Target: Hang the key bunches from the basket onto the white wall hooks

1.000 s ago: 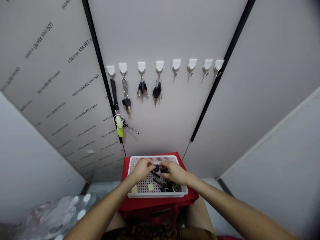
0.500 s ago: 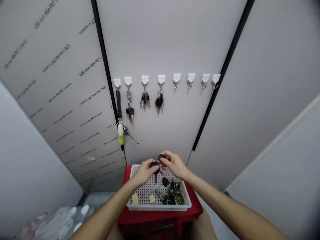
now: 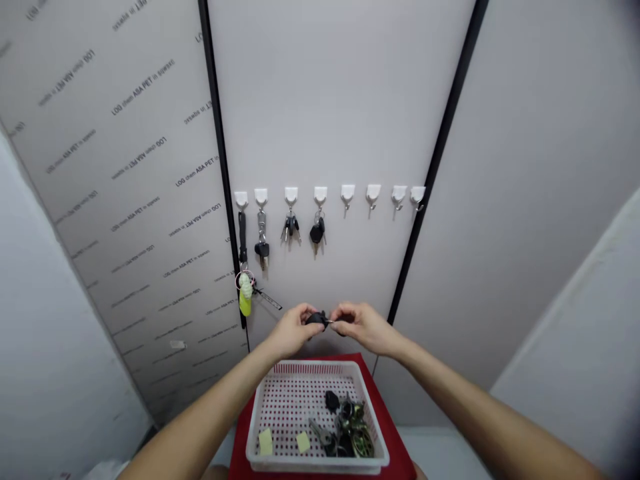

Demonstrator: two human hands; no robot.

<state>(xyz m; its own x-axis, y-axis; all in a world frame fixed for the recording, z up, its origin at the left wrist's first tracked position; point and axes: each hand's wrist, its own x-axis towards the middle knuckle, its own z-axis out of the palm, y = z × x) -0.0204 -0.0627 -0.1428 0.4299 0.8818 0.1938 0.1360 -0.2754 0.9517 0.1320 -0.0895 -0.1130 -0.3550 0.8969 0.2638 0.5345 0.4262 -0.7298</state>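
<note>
My left hand [image 3: 293,330] and my right hand [image 3: 363,327] are raised above a white perforated basket [image 3: 280,400]. Together they pinch a black car key [image 3: 317,319] between their fingertips, the left on its black head and the right on its ring end. Several more keys [image 3: 345,423] lie in the basket's right half, and two small yellow notes [image 3: 283,441] sit near its front. On the wall above, a row of white hooks [image 3: 327,195] runs left to right; the left ones carry key bunches [image 3: 290,227], the right ones [image 3: 383,195] hang bare.
The basket rests on a red surface [image 3: 373,393]. A black strap with a green-yellow fob [image 3: 245,297] hangs from the leftmost hook. Black vertical strips [image 3: 215,133] divide the grey wall panels. The left panel carries printed protective film.
Both hands have lifted out of the basket with the black key and risen toward the wall. The view has tilted upward, so hooks and basket sit lower in frame.
</note>
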